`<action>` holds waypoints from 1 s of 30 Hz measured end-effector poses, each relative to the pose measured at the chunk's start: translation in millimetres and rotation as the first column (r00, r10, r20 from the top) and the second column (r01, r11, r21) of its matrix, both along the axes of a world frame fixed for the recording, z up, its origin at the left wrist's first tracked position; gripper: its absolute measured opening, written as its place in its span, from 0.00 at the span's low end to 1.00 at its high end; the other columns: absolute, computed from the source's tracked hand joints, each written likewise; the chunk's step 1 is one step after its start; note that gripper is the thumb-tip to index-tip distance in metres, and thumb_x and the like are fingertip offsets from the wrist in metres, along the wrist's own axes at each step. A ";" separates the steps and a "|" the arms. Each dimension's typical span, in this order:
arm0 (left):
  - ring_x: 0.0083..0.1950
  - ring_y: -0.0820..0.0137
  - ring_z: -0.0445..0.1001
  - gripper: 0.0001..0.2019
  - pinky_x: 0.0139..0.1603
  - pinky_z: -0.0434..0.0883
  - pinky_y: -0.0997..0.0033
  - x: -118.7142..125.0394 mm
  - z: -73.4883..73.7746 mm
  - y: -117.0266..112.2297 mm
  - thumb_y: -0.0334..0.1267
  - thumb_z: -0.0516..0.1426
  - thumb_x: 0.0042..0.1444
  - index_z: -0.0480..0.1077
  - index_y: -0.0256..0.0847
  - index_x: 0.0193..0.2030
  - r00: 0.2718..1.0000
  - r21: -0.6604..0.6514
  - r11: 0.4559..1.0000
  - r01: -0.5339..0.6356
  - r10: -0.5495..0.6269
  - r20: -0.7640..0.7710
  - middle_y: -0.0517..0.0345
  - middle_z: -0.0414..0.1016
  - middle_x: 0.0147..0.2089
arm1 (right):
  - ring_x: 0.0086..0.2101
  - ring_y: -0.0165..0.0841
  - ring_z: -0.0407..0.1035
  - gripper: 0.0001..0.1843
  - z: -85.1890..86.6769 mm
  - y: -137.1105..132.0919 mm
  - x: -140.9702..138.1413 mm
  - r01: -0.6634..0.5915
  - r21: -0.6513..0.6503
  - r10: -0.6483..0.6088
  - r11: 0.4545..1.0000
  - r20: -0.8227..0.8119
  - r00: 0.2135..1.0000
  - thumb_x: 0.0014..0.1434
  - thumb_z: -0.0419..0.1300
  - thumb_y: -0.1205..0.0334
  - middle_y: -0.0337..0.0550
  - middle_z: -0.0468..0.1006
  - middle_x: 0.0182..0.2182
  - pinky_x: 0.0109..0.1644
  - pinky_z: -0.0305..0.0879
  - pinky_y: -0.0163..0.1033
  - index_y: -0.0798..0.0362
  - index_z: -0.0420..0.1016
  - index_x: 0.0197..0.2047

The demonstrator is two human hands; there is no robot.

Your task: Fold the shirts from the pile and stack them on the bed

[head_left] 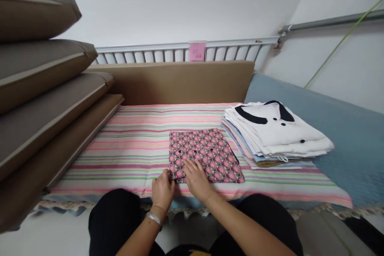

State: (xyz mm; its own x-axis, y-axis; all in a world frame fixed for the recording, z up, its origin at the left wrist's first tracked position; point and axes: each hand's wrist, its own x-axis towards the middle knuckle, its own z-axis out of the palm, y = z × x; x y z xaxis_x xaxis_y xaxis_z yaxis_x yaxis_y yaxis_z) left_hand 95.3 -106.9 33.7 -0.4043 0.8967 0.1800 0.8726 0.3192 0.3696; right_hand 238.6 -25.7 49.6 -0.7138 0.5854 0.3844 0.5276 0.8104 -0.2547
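A folded garment [210, 156] with a pink flower print and dark buttons lies on a striped cloth in front of me. My left hand [163, 190] is at its near left corner, with thumb and fingers closed on the edge. Laid flat on the garment near its front edge is my right hand [196, 178], fingers stretched out. To the right stands a stack of folded clothes, topped by a white shirt [288, 132] with a black collar and black buttons.
Brown cushions [45, 92] are piled high at the left. A long brown cushion [180, 82] stands along the back, before a white radiator [135, 54]. Striped cloth [126, 148] covers the surface, and a blue cover [354, 128] spreads out at right. A grey pipe [327, 22] runs along the right wall.
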 end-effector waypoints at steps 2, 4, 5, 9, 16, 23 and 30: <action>0.40 0.61 0.74 0.13 0.41 0.60 0.63 2.8 -1.5 1.2 0.31 0.50 0.55 0.62 0.39 0.48 1.000 0.001 1.000 -0.011 0.011 -0.027 0.53 0.76 0.37 | 0.59 0.39 0.57 0.11 6.4 6.5 1.2 0.012 -0.010 -0.012 1.000 0.007 1.000 0.59 0.52 0.69 0.47 0.70 0.55 0.65 0.42 0.56 0.52 0.72 0.43; 0.42 0.62 0.74 0.15 0.42 0.59 0.64 5.9 -2.6 2.7 0.29 0.49 0.53 0.63 0.39 0.48 0.999 0.016 1.000 -0.010 0.011 -0.042 0.52 0.75 0.39 | 0.57 0.39 0.59 0.10 12.5 9.4 3.6 0.031 -0.019 -0.031 0.999 0.008 0.999 0.60 0.52 0.68 0.45 0.72 0.52 0.64 0.42 0.56 0.52 0.73 0.42; 0.43 0.62 0.73 0.15 0.42 0.59 0.64 7.4 -2.8 3.4 0.28 0.49 0.52 0.63 0.39 0.48 0.999 0.021 1.000 -0.006 0.007 -0.045 0.52 0.75 0.39 | 0.56 0.39 0.60 0.10 14.4 9.5 4.8 0.038 -0.024 -0.037 0.999 0.010 0.999 0.60 0.52 0.68 0.45 0.73 0.51 0.64 0.43 0.56 0.51 0.73 0.41; 0.45 0.62 0.72 0.17 0.43 0.59 0.63 11.0 -1.3 2.5 0.26 0.49 0.49 0.64 0.38 0.47 0.999 0.026 0.999 0.023 -0.023 -0.032 0.50 0.73 0.41 | 0.56 0.38 0.60 0.09 12.7 4.5 9.1 0.040 -0.055 -0.039 0.998 0.025 0.999 0.60 0.54 0.67 0.43 0.75 0.48 0.64 0.44 0.54 0.51 0.73 0.42; 0.48 0.63 0.69 0.16 0.46 0.63 0.63 -5.4 -4.1 -10.6 0.26 0.48 0.52 0.64 0.39 0.46 0.992 0.125 0.990 0.071 -0.083 0.098 0.50 0.71 0.43 | 0.39 0.34 0.69 0.13 21.1 4.4 18.2 0.021 -0.100 -0.013 0.995 0.081 0.997 0.64 0.49 0.60 0.43 0.77 0.35 0.49 0.61 0.42 0.52 0.73 0.35; 0.59 0.64 0.64 0.18 0.59 0.62 0.59 -23.7 8.1 31.9 0.31 0.43 0.61 0.65 0.40 0.54 0.925 0.279 0.888 0.364 -0.381 0.006 0.49 0.68 0.56 | 0.48 0.35 0.67 0.10 31.9 14.7 53.9 0.092 -0.084 -0.095 0.992 -0.027 0.995 0.61 0.53 0.62 0.45 0.76 0.44 0.54 0.60 0.45 0.51 0.73 0.43; 0.69 0.61 0.46 0.23 0.65 0.52 0.48 -35.0 -15.3 51.5 0.40 0.45 0.63 0.53 0.46 0.65 0.891 -0.012 0.894 0.447 -0.446 -0.088 0.53 0.51 0.68 | 0.59 0.37 0.56 0.16 0.6 13.6 67.8 0.119 -0.028 -0.116 0.992 0.080 0.990 0.58 0.51 0.70 0.48 0.66 0.58 0.64 0.48 0.51 0.51 0.74 0.46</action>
